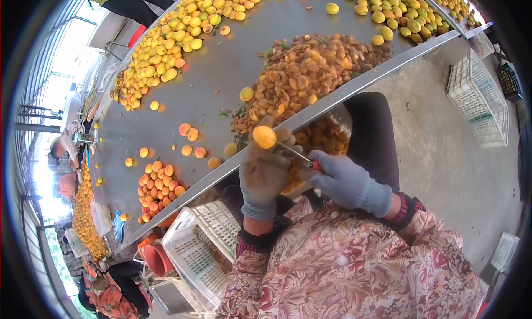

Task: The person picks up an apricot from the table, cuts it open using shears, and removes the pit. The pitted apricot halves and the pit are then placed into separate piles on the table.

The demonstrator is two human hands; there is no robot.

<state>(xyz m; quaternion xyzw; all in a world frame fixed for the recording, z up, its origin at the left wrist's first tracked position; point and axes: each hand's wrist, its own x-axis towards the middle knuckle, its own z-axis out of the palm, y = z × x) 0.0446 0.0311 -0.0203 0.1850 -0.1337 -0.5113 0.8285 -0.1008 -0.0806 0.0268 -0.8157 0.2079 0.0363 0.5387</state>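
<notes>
My left hand [263, 172], in a stained grey glove, holds a yellow-orange apricot [264, 137] at its fingertips, just over the table's edge. In my right hand [343, 178], also gloved in grey, is the red handle of a small knife [315, 165]. Its thin metal blade points left and reaches the fruit. Behind my hands a large heap of brown-orange fruit pieces [299, 75] lies on the metal table [202, 97]. More fruit pieces [324, 139] show below the table's edge, partly hidden by my hands.
Yellow fruit [166, 53] is heaped at the back left, greener fruit [399, 11] at the back right. Orange apricots [159, 186] form a small pile. White crates [197, 230] stand below the edge near a red bucket [158, 259]. Another crate [479, 100] is right. Other people sit left.
</notes>
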